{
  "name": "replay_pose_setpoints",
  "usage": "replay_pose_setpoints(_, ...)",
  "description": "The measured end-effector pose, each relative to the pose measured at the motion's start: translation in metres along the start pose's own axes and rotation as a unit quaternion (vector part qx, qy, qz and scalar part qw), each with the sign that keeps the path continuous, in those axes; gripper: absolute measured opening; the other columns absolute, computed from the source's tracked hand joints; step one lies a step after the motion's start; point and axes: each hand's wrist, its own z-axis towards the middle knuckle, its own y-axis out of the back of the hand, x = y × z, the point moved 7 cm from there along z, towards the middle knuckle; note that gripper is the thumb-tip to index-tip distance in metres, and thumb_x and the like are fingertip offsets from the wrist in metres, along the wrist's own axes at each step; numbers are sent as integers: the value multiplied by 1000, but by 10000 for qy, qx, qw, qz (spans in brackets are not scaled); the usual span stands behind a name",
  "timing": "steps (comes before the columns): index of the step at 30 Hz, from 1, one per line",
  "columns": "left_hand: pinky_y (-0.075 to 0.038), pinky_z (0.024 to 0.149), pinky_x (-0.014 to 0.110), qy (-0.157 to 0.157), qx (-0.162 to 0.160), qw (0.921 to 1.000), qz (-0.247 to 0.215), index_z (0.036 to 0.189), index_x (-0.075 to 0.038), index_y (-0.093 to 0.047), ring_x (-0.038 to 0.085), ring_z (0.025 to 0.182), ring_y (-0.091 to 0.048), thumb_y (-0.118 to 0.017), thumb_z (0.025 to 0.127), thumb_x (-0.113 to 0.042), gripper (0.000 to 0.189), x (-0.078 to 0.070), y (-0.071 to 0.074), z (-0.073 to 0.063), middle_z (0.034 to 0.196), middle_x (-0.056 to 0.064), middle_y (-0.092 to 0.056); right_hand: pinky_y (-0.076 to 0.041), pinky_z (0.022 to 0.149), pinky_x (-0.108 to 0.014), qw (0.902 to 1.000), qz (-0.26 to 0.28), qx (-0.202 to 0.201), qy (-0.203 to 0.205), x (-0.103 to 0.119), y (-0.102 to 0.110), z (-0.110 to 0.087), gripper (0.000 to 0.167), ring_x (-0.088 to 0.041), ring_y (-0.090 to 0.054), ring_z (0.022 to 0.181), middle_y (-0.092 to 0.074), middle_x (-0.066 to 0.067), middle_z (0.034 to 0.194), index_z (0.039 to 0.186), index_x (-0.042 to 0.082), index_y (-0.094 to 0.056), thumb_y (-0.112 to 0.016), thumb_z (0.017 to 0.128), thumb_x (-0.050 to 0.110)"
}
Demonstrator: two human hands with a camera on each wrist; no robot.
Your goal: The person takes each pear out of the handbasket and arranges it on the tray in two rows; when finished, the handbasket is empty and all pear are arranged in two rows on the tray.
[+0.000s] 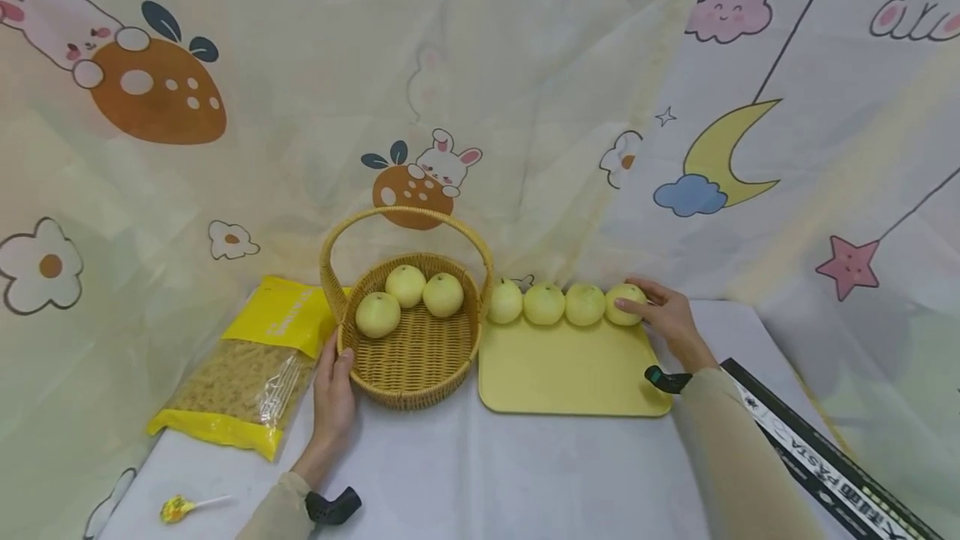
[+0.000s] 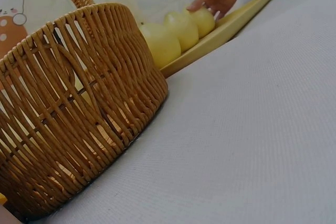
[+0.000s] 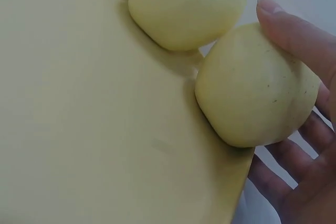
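A round wicker basket (image 1: 411, 365) with a tall handle holds three yellow-green apples (image 1: 377, 315). My left hand (image 1: 333, 398) rests against its left wall, fingers extended and thumb near the rim. In the left wrist view the basket's woven side (image 2: 79, 93) fills the left, with almost none of that hand visible. Several more apples (image 1: 543, 304) stand in a row along the back of a pale yellow tray (image 1: 570, 373). At the right end, my right hand (image 1: 667, 319) grips the last apple (image 3: 254, 87), thumb on top and fingers around its outer side; the apple sits at the tray's corner.
A yellow bag of pasta (image 1: 247, 365) lies left of the basket. Near the front left is a wrapped lollipop (image 1: 180, 508). A long black pasta box (image 1: 817, 457) lies at the right, beside my right forearm. A printed cloth (image 1: 525, 107) hangs behind the table.
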Motion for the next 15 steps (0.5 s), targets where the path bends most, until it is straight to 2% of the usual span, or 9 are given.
replay_pose_setpoints(4,-18,135,49,22,2,10000,14,171,-19,-23,27,163,-22,-34,116,-35,58,-1,-2,0,177,5,-23,-50,90,-11,9999,-143,8,4,-1,2,0,87,-31,-45,150,-45,-12,167,159,18,-51,-83,88,56)
replay_pose_setpoints(6,-18,135,49,42,7,10000,21,171,-19,-23,28,163,-22,-34,116,-36,59,-1,-2,-1,177,5,-22,-50,95,-15,9998,-174,24,41,-1,3,0,86,-31,-47,148,-45,-11,166,158,18,-52,-83,88,55)
replay_pose_setpoints(8,-19,135,49,52,28,10000,7,171,-20,-22,27,163,-22,-34,116,-35,59,-2,-2,-1,177,5,-22,-51,104,-23,9997,-217,71,118,0,4,0,85,-32,-47,147,-45,-11,166,159,17,-50,-83,89,53)
replay_pose_setpoints(10,-19,135,48,63,33,10000,11,171,-21,-22,26,163,-23,-34,116,-35,58,-2,-2,-2,177,4,-22,-49,115,-37,9995,-210,143,207,2,4,-1,84,-35,-46,149,-44,-12,167,160,15,-49,-83,91,49)
replay_pose_setpoints(13,-19,135,49,68,42,10000,9,171,-21,-21,27,163,-23,-34,116,-35,58,-2,-2,-2,177,4,-22,-37,126,-55,9987,-264,218,380,7,5,-4,86,-38,-38,155,-41,-15,169,163,12,-43,-81,94,45)
replay_pose_setpoints(15,-19,135,48,71,39,10000,19,171,-21,-21,27,163,-22,-34,116,-35,59,-2,-2,-2,177,4,-22,-32,128,-60,9984,-283,178,461,11,7,-5,86,-39,-35,157,-39,-14,170,164,12,-41,-81,95,44)
